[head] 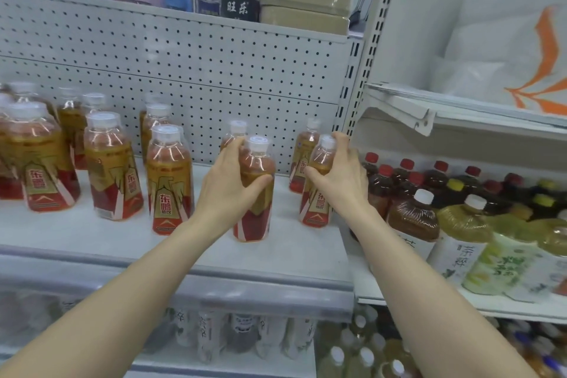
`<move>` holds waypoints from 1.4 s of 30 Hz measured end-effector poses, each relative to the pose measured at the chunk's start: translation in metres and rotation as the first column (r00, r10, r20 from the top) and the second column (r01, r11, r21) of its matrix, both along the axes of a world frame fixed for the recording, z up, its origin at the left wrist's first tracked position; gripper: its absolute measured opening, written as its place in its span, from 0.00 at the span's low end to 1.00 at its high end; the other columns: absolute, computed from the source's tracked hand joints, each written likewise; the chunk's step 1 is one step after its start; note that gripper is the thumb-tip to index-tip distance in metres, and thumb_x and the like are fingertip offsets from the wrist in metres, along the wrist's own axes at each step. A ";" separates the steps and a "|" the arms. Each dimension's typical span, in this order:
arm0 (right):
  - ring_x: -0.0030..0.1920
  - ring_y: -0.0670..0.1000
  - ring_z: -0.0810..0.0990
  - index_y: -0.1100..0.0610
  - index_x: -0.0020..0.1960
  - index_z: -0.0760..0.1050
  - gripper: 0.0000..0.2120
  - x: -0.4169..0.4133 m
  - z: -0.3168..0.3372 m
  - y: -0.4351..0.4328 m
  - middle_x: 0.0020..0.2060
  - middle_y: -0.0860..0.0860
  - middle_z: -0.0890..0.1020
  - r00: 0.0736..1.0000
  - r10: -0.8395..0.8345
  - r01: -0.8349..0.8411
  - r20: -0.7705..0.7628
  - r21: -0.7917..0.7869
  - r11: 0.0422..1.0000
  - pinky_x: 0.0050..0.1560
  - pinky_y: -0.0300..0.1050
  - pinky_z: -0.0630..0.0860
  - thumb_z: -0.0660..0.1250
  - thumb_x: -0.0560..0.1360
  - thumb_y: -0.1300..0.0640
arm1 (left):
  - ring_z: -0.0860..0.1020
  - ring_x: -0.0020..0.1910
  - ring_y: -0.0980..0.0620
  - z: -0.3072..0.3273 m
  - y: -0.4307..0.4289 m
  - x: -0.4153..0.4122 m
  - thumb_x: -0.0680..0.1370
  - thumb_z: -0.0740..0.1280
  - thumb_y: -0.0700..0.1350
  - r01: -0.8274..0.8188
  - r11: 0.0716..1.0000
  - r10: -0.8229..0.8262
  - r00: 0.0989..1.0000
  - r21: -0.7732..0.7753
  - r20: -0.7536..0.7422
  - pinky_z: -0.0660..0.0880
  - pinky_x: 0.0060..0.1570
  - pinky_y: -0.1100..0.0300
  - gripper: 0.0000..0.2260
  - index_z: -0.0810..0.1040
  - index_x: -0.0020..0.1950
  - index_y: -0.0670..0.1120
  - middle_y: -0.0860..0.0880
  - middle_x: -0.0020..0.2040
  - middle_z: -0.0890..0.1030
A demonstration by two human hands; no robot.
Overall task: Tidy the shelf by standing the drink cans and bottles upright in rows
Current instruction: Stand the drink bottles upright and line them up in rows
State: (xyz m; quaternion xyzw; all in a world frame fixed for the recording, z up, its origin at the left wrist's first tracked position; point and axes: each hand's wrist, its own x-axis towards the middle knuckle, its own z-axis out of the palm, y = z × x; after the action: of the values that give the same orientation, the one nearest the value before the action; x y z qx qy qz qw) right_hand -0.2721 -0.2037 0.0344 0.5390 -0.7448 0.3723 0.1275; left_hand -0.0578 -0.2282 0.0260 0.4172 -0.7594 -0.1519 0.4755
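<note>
Several orange-and-red drink bottles with white caps stand upright on the white shelf (92, 233). My left hand (228, 184) grips the middle of one bottle (256, 218) near the shelf's front. My right hand (340, 169) grips the upper part of another bottle (317, 209) at the shelf's right end. Behind each held bottle stands one more, a bottle (234, 132) at the back centre and a bottle (302, 159) at the back right. To the left, three front bottles (168, 181) (112, 166) (40, 159) head rows running back.
A pegboard back wall (184, 70) rises behind the shelf. The right-hand bay holds dark tea bottles with red caps (408, 181) and large green-tea bottles (460, 239). An angled price rail (414, 113) juts out above them. More bottles fill the shelf below (245, 337).
</note>
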 end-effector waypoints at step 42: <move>0.53 0.53 0.79 0.52 0.70 0.72 0.23 -0.039 0.088 -0.108 0.64 0.54 0.77 0.918 0.105 -0.224 0.383 0.281 0.933 0.54 0.50 0.79 0.70 0.76 0.52 | 0.76 0.58 0.57 -0.005 -0.015 0.008 0.71 0.73 0.55 0.053 0.998 -0.054 0.998 -0.019 -0.027 0.76 0.59 0.53 0.32 0.64 0.71 0.56 0.57 0.59 0.76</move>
State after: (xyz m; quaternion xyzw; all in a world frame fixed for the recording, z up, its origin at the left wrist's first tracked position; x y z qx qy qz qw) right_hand -0.3108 -0.3116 0.1227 0.5360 -0.7570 0.3494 -0.1328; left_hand -0.0496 -0.2433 0.0214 0.3902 -0.7652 -0.1633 0.4853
